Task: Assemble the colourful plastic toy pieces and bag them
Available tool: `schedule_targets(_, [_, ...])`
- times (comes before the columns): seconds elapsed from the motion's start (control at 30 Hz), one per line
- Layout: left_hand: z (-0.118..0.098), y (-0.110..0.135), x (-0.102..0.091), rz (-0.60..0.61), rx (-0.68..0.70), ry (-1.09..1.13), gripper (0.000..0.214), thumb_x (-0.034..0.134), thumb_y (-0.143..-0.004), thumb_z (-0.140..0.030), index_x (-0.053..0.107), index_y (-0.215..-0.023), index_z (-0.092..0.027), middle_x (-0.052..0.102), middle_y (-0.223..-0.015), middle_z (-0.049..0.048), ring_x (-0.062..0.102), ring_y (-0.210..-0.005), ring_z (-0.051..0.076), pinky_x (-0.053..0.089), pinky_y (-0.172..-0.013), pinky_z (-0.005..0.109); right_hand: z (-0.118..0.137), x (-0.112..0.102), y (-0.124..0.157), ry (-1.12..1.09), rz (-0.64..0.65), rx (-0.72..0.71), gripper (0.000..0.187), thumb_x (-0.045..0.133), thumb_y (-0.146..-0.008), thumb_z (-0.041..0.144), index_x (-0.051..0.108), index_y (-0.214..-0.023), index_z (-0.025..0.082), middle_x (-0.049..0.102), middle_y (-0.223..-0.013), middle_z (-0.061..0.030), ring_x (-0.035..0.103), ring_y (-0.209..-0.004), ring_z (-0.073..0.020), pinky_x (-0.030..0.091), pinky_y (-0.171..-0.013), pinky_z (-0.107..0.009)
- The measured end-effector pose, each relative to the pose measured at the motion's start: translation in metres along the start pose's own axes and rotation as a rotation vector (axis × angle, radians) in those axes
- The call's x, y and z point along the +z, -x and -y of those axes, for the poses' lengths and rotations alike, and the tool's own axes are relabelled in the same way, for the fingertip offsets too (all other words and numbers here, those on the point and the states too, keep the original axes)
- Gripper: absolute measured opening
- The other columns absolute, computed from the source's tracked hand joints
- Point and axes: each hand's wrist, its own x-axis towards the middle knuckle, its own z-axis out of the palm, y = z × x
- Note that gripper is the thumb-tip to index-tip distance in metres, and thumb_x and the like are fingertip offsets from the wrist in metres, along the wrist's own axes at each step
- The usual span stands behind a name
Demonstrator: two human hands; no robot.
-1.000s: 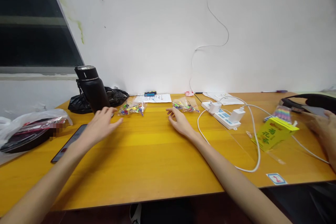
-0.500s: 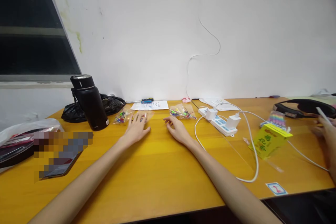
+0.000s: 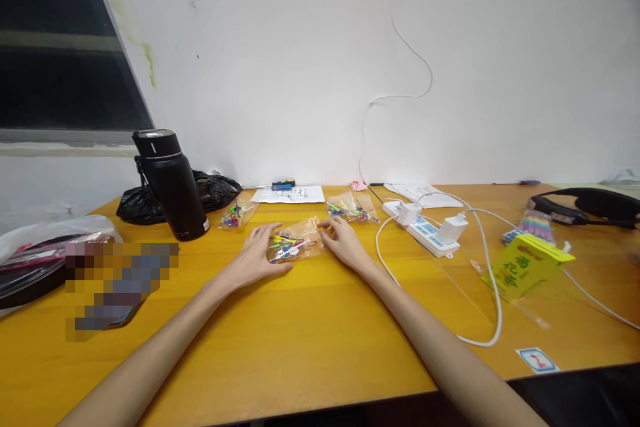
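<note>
Crosswise between the two hands lay a clear plastic bag (image 3: 295, 245) of small colourful pieces, its long axis running from the left hand (image 3: 259, 258) toward the right hand (image 3: 344, 240), with the right end slightly farther from the body. The left hand was nearer to the pieces, which were bunched at that end; its thumb and fingers were spread apart around the bag's left end, not clenched. On the other side, the right hand's bent fingertips met or nearly met the filmy right edge (whether they pinched it, I could not tell). Beyond the left hand's fingers, a little leftward, sat a second bag of pieces (image 3: 237, 214), and just past the right hand's fingertips sat a third bag of pieces (image 3: 353, 207), both apart from the hands. Well left of the left hand stood a black bottle (image 3: 173, 197); right of the right hand lay a white power strip (image 3: 423, 230).
</note>
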Motion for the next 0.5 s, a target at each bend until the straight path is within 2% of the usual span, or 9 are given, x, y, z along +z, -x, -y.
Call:
schedule_targets(0.13, [0.002, -0.001, 0.002, -0.034, -0.056, 0.086, 0.080, 0.077, -0.072, -0.042, 0.044, -0.141, -0.020, 0.054, -0.138, 0.0155, 0.048, -0.132, 0.034, 0.037, -0.112, 0.052, -0.002, -0.005, -0.001, 0.059, 0.019, 0.046, 0.023, 0.058, -0.089, 0.013, 0.069, -0.109, 0.016, 0.064, -0.091, -0.0052, 0.059, -0.083, -0.0180, 0.045, -0.077, -0.030])
schedule_targets(0.23, [0.003, -0.003, 0.002, -0.090, -0.032, 0.170, 0.071, 0.077, -0.071, -0.037, 0.050, -0.135, -0.022, 0.057, -0.134, 0.0139, 0.054, -0.127, 0.032, 0.041, -0.110, 0.050, 0.000, -0.011, 0.000, 0.088, 0.071, 0.020, 0.020, 0.061, -0.088, 0.013, 0.073, -0.103, 0.016, 0.063, -0.089, -0.0047, 0.058, -0.077, -0.0165, 0.044, -0.074, -0.029])
schedule_targets(0.37, [0.006, -0.006, 0.000, -0.108, -0.015, 0.329, 0.065, 0.078, -0.070, -0.031, 0.053, -0.129, -0.024, 0.060, -0.131, 0.0124, 0.061, -0.119, 0.029, 0.047, -0.105, 0.047, 0.004, -0.014, 0.000, 0.103, 0.091, -0.025, 0.016, 0.064, -0.089, 0.015, 0.078, -0.097, 0.018, 0.064, -0.092, -0.0070, 0.060, -0.081, -0.0181, 0.044, -0.078, -0.030])
schedule_targets(0.5, [0.003, -0.006, -0.001, -0.029, -0.067, 0.502, 0.067, 0.080, -0.069, -0.030, 0.051, -0.129, -0.023, 0.059, -0.132, 0.0129, 0.067, -0.109, 0.026, 0.052, -0.099, 0.046, 0.007, -0.012, -0.001, 0.030, 0.125, -0.111, 0.015, 0.066, -0.090, 0.022, 0.080, -0.097, 0.018, 0.069, -0.097, -0.0095, 0.064, -0.092, -0.0222, 0.047, -0.085, -0.033])
